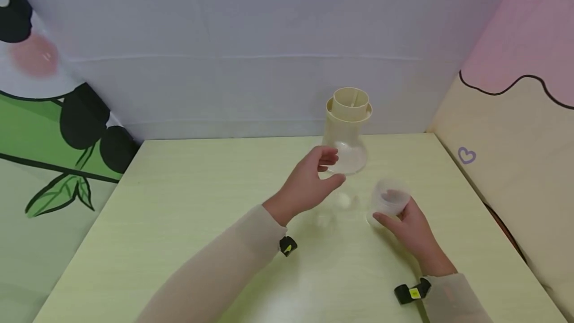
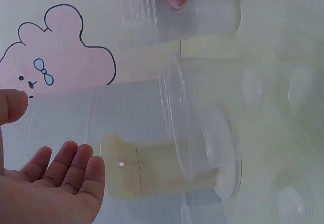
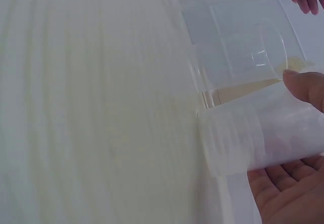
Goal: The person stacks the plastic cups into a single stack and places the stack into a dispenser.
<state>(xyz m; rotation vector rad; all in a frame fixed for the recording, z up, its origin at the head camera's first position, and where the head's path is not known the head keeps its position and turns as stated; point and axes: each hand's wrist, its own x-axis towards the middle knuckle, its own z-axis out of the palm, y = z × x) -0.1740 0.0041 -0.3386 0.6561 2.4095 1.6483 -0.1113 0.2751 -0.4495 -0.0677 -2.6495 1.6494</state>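
My right hand (image 1: 414, 231) holds a frosted plastic cup (image 1: 389, 197) upright, thumb on one side and fingers on the other. Fine ridges band this cup (image 2: 200, 16) in the left wrist view. Between my hands stands a clear, almost invisible plastic cup (image 2: 174, 118), its rim facing up. My left hand (image 1: 307, 183) is beside it with fingers and thumb apart, nothing in them. Behind the left fingers is a container (image 1: 350, 108) with a cream double-ringed top and a clear, wider base.
The pale wooden table (image 1: 215, 178) ends at a white cloth backdrop (image 1: 251, 88). A cartoon-printed panel (image 1: 85, 128) borders the left side, and a pink and cream panel (image 1: 511, 128) the right.
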